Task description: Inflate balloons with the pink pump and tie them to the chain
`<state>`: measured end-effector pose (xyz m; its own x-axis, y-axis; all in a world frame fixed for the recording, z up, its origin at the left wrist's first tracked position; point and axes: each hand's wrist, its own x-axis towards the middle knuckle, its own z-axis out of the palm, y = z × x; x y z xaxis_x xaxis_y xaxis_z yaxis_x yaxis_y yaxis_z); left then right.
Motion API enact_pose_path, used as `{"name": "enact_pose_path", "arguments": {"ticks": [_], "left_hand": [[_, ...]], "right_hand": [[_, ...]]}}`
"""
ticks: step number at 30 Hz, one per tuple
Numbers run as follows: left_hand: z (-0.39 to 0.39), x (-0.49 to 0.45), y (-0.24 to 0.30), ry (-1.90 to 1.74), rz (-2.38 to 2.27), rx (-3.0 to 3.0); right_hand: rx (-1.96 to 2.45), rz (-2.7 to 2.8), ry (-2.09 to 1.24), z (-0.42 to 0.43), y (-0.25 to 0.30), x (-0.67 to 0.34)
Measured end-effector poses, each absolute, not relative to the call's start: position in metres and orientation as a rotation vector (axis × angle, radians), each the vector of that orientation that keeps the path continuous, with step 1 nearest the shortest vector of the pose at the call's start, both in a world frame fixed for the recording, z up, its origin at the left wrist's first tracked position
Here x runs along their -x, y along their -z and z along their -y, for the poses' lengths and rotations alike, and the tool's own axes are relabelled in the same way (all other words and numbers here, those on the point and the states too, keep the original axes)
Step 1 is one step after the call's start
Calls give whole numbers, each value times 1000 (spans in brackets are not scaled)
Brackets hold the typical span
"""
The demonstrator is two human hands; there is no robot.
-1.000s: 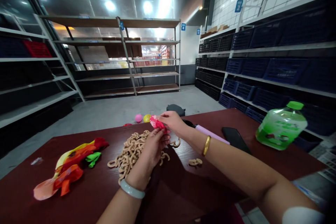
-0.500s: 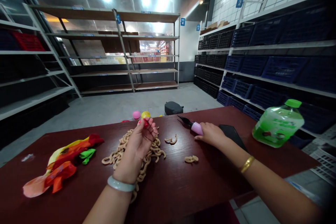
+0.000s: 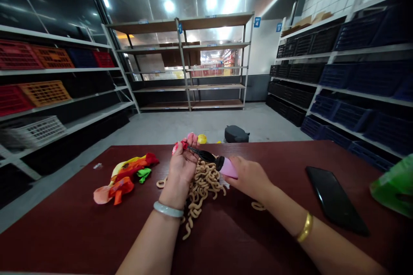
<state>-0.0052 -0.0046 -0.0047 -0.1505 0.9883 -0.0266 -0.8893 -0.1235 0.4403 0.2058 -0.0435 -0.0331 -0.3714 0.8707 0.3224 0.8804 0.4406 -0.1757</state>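
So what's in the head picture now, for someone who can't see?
A left hand holds a limp red rubber balloon; the right hand holds a pink tube, its tapered black tip nearby. Heaped tan curved pieces and limp multicoloured balloons lie on a dark-red table.

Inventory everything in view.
Table: 1, maroon, foreground
Pump: 1, pink and black, right hand
Held balloon: 1, red, left hand
Loose balloons: several, mixed colours, table left
Curled pieces: many, tan, table middle
Scrap: 1, clear, table left
Phone: 1, black, table right
Bottle: 1, green, right edge
Ball: at least 1, yellow, floor
Unclear object: 1, grey, floor
Shelves: several, mostly pale, sides and back
Crates: many, mixed colours, side shelves
Left hand: 1, pale bangle, centre
Right hand: 1, gold bangle, centre
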Motion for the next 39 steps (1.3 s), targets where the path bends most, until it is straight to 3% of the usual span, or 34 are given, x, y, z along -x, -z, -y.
{"name": "enact_pose_path", "arguments": {"ticks": [24,39], "left_hand": [[10,-36,30,-1707,-596,-823],[25,-51,34,-1472,-626,-626]], "right_hand": [[1516,2304,6,45,34,-227],[1471,2285,138,43,39,-230]]}}
